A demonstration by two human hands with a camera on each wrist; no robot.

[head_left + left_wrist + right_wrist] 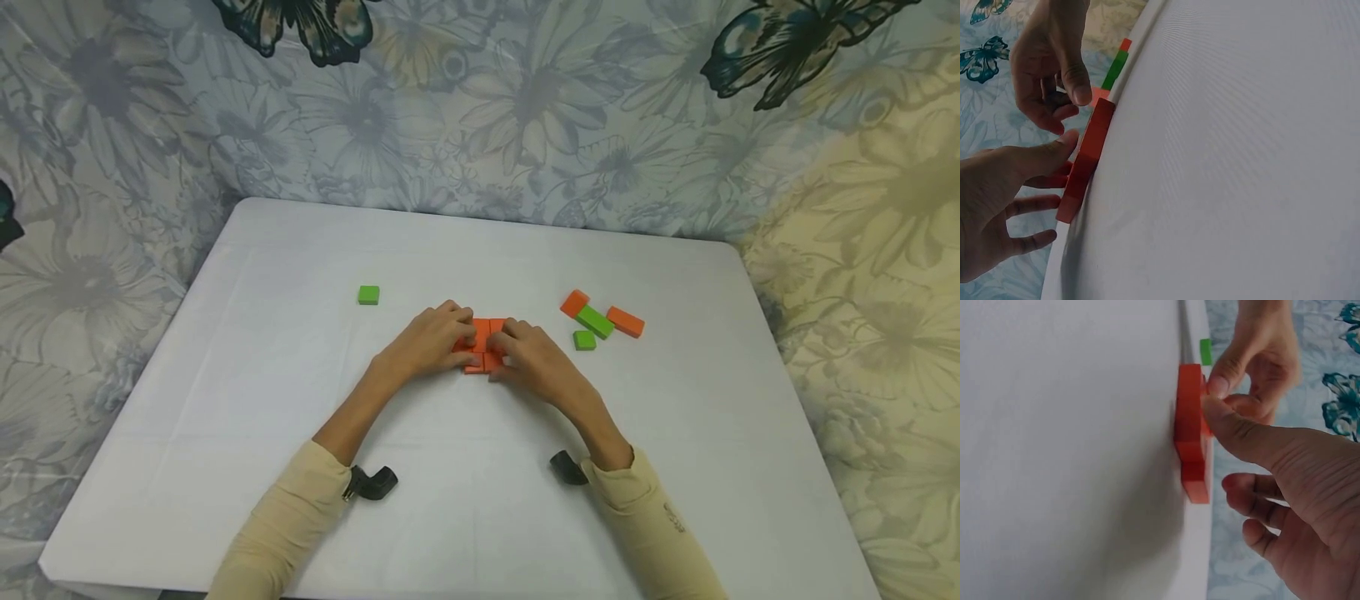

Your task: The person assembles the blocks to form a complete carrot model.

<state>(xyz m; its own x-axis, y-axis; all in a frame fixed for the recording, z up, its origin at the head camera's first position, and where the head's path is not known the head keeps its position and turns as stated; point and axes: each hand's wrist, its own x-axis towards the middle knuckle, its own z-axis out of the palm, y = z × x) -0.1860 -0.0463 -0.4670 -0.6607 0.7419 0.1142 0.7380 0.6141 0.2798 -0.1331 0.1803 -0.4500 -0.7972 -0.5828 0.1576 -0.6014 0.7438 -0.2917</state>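
Observation:
Several orange blocks (482,337) lie side by side on the white table, in a flat cluster between the two hands. At the cluster's left side is my left hand (435,340), its fingertips on or close to the blocks; in the left wrist view its fingers (1032,204) are spread and fairly straight. From the other side my right hand (534,360) reaches in. The right wrist view has its thumb (1235,428) against the top of the orange blocks (1189,415), the lower fingers loosely bent beside them. Both hands partly cover the cluster.
One green block (368,295) sits apart, up and left of the hands. Farther right lie a long green block (596,322), a small green block (584,340) and two orange blocks, one of them at the right end (626,322). Flowered cloth (525,108) hangs behind the table.

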